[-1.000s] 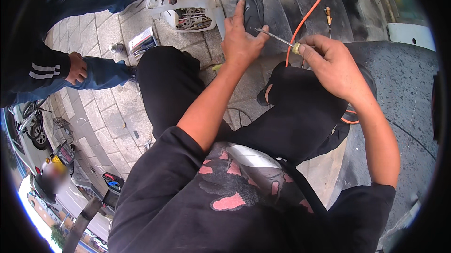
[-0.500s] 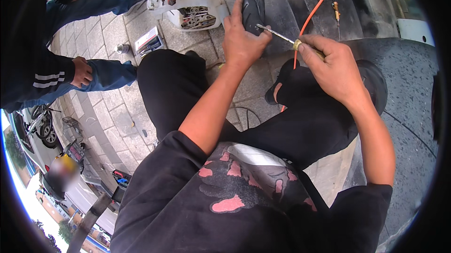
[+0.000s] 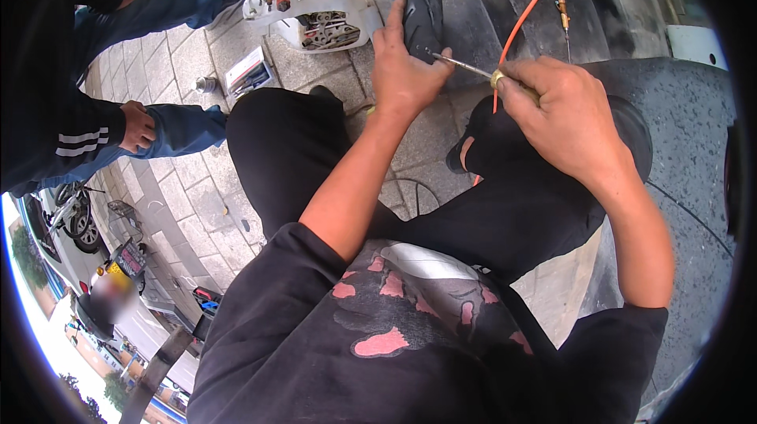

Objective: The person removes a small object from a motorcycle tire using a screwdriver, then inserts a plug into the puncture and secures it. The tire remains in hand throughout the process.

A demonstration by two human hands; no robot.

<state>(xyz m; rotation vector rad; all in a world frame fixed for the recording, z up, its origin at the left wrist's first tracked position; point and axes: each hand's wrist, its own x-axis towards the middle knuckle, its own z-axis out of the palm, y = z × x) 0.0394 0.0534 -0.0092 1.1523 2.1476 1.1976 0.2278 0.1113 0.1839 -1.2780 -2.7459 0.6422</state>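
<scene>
The right hand [image 3: 564,120] is pinching a brass fitting [image 3: 498,78] on the orange hose [image 3: 527,10], while the left hand [image 3: 404,69] is gripping the thin metal rod [image 3: 461,66] projecting from that fitting, above the knees.

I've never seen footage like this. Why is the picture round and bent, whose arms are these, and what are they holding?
The camera sits on a person's head and looks down, so its wide lens bends the edges. The two bare forearms coming up from below are the wearer's own. The left hand pinches the tip of a thin metal rod. The right hand grips the rod's other end at a small brass fitting, where a thin orange hose runs away. The person wears black trousers and sits above a paved floor. On it lies a white machine part with exposed innards. Another person's hand shows at left.
</scene>
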